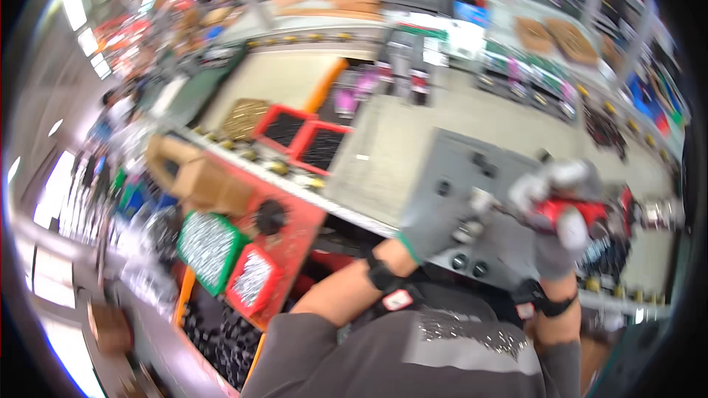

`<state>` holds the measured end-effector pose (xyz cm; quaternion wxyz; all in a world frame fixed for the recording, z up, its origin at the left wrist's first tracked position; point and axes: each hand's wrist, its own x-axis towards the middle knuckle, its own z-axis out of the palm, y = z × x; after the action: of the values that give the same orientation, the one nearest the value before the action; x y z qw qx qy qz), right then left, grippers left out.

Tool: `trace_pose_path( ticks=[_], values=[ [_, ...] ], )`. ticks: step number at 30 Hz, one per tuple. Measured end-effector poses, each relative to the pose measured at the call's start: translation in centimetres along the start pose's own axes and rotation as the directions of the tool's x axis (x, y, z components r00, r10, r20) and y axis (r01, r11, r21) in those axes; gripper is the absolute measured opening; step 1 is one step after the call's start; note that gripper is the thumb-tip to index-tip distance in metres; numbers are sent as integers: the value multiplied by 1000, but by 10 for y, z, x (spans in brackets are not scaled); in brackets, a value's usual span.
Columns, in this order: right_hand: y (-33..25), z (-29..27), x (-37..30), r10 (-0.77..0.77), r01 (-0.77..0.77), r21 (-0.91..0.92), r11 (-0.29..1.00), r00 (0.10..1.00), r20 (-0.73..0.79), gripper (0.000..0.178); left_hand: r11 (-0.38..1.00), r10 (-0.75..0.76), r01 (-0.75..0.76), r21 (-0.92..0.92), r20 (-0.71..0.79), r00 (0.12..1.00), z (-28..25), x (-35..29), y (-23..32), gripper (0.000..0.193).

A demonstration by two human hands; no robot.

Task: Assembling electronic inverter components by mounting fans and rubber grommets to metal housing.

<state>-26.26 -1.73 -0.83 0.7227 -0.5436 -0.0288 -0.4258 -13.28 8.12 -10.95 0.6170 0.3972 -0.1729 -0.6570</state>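
Both hands wear grey gloves with paler fingers, and motion blurs them. My right hand, at the right, is closed around a red power tool with a silvery cylindrical end. A dark cable-like bundle hangs below the tool. On the near part of a grey metal panel lies my left hand. Its fingertips are beside a small silvery part, but the blur hides whether they grip it. Dark holes and small black fittings show on the panel.
The panel rests on a pale conveyor-like bench edged with yellow rollers. Two red trays of dark screws stand beyond to the left. Nearer left are a green bin and a red bin of silvery hardware, plus a cardboard box.
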Motion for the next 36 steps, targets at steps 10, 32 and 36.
trace_pose_path(
  ticks=[10,32,36],
  values=[
    [-2,6,1,13,-9,-104,994,999,36,51,999,9,-9,35,7,1000,13,7,7,35],
    [-3,2,-14,92,-89,-28,996,985,148,36,330,588,77,941,-269,763,-57,-95,10,37],
    [22,8,-8,141,-184,82,979,916,376,29,496,538,163,853,-450,713,-67,-122,3,42]
  ],
)
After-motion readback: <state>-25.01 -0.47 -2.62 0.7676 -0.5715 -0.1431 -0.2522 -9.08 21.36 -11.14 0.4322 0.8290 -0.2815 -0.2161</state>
